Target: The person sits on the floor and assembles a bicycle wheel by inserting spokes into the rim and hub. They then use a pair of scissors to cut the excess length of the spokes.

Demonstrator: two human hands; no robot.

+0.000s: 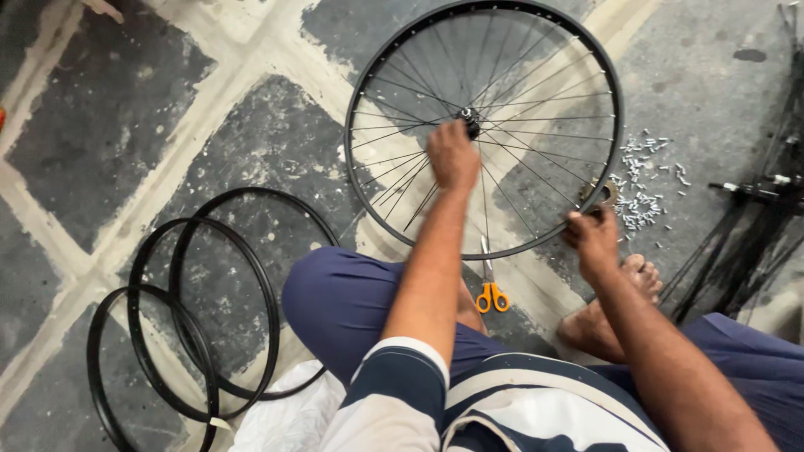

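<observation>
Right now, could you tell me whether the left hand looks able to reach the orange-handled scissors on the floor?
Probably yes. The left hand rests at the wheel hub, and the scissors lie under the wheel rim beside the left forearm, handles showing; nothing seems to cover them.

The wheel rim looks like black metal with a dull satin sheen; its thin spokes are bright, smooth steel wire running to a dark metal hub. At nine o'clock from the left hand, three bare rims show glossier black metal. At three o'clock from the right hand, small nipples glint silvery. The scissors have smooth orange plastic handles and steel blades. The floor is rough, mottled grey stone with pale, worn joints. The trousers are matt blue cloth.
</observation>
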